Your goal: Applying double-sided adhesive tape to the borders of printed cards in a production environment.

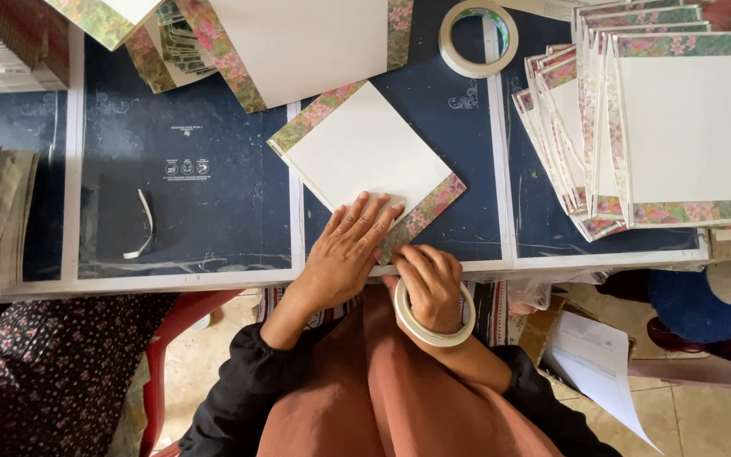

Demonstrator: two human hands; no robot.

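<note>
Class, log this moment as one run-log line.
left hand: flat on white card | right hand: at floral edge, tape roll on wrist

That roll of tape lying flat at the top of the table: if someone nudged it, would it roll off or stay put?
The roll of tape would probably slide rather than roll, since it lies flat on its side on the dark work surface. Being a thin open ring, it likely weighs little. Stood on edge, it would probably roll.

Hands (344,254) on floral-edged card (365,152)

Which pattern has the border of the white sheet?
Pink-green floral border on white sheet, head view.
</note>
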